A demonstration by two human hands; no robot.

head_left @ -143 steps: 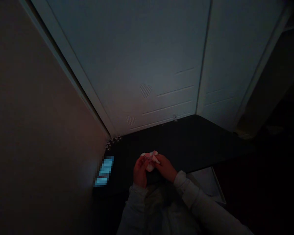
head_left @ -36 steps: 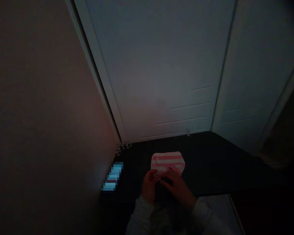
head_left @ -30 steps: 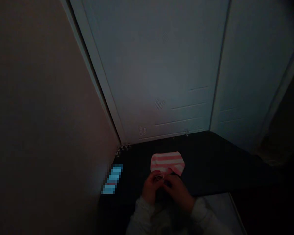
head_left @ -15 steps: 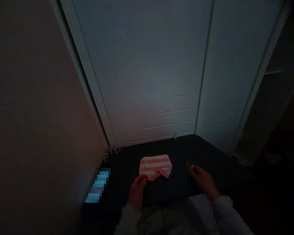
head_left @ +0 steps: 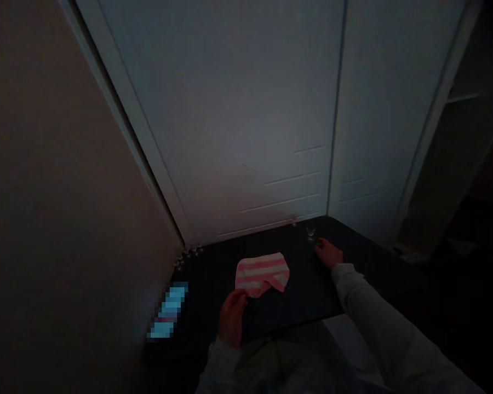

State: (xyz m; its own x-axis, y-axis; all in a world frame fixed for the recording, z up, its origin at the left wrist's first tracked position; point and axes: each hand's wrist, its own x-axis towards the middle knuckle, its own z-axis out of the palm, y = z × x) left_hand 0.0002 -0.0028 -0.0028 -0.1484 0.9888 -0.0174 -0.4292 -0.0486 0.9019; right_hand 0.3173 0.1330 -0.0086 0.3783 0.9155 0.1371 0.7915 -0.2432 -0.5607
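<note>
A pink and white striped cloth (head_left: 263,271) lies on the dark table (head_left: 287,312), its near edge partly folded. My left hand (head_left: 232,314) pinches the cloth's near left corner. Farther back on the right, a small clear glass object (head_left: 311,234) stands upright on the table. My right hand (head_left: 327,253) is just to the right of it and a little nearer, apart from it. Its fingers are curled together, and whether anything is between them is too dark to tell.
Several small clear glass objects (head_left: 189,253) stand at the table's back left corner. Another one (head_left: 294,221) is by the back edge, against the white panel (head_left: 230,109). A bright pixelated rectangle (head_left: 168,312) lies at the left edge.
My right hand has moved forward, away from my body, and let go of the clear glass object, which now stands farther back. My left hand stays at the cloth. The view has shifted slightly.
</note>
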